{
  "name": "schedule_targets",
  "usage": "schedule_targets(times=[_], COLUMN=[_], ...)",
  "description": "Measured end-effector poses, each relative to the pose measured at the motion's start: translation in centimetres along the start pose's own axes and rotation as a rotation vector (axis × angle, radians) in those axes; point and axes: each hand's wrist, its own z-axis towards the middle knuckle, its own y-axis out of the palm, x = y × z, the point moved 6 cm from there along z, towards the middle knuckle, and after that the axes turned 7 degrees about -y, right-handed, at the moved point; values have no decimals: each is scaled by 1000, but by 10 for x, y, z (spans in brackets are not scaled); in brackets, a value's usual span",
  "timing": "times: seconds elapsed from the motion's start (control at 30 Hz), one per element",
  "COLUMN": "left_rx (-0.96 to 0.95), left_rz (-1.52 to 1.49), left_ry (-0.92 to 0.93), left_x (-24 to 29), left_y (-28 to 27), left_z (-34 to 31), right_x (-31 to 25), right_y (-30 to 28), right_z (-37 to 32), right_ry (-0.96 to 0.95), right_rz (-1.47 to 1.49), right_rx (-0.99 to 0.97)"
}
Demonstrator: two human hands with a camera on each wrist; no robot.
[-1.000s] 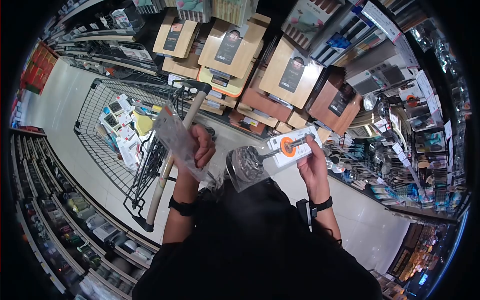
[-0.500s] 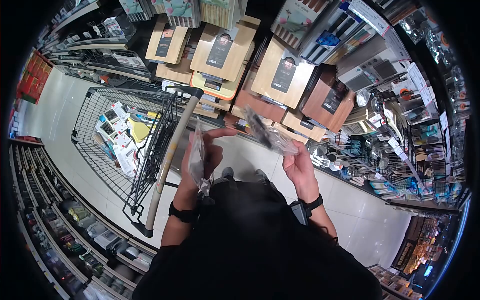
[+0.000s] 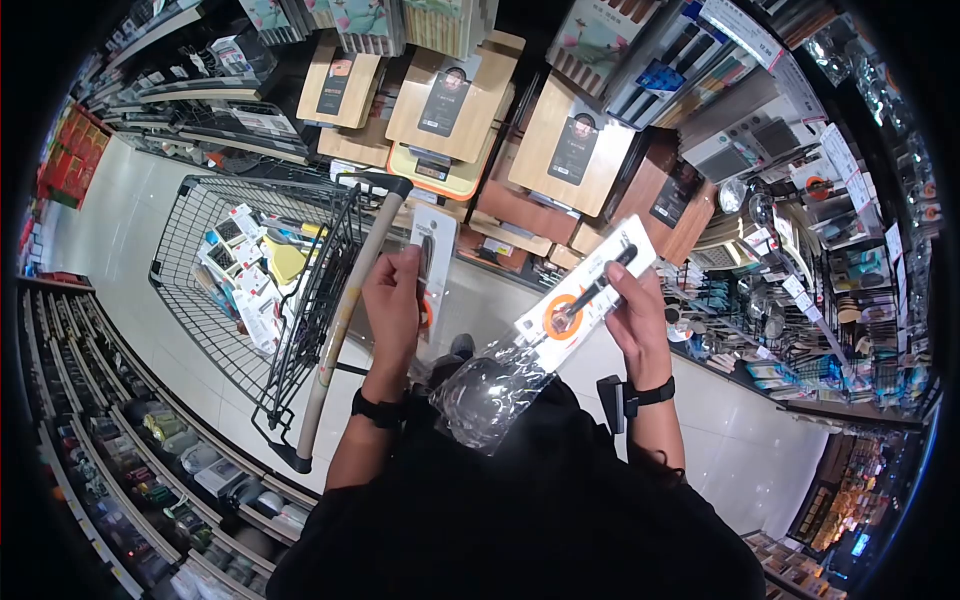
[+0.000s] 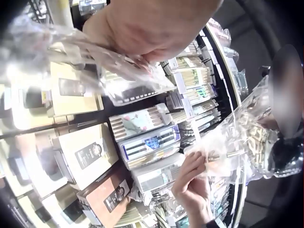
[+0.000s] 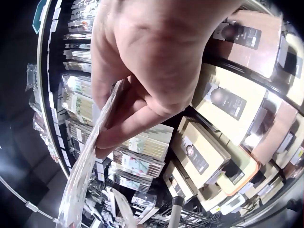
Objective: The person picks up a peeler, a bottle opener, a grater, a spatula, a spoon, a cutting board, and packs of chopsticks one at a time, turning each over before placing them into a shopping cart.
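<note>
My right hand (image 3: 638,320) pinches a packaged kitchen utensil (image 3: 590,300) by its white card, thumb on the front. A dark handle and an orange ring show there, and its round head lies in shiny clear plastic (image 3: 490,400) in front of my body. My left hand (image 3: 393,300) grips a second packaged utensil (image 3: 436,250), also on a white card with a dark handle and some orange, partly hidden by the fingers. In the right wrist view, the right-hand package (image 5: 85,166) appears edge-on between thumb and fingers.
A shopping cart (image 3: 200,190) with several packaged goods (image 3: 250,270) stands to the left, its handle (image 3: 345,320) close to my left hand. Cutting boards (image 3: 560,150) fill the shelf ahead. Hanging utensils (image 3: 780,300) line the right, and more shelves (image 3: 150,440) stand at the lower left.
The right-hand package swung up edge-on and over, then back to show its card front. The left-hand package turned from its clear back to its card front, and the left fingers closed around it.
</note>
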Motion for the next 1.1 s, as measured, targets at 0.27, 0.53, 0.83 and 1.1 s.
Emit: schedule_targets(times=[0.27,0.53,0.83,1.1], left_rx=[-77,-357,-508,-820], left_rz=[51,-94,-187,509], left_ry=[36,-279,-336,-173], left_x=[19,-17,-18,-42], left_y=[23,42,62,15], left_z=[12,3,-35,-60], right_x=[10,53,84,73], right_y=[54,61,54,34], right_z=[37,56,36,39], right_ry=[30,54,105,13], right_rz=[-231,-401,-274,28], right_rx=[-218,-192,-144,58])
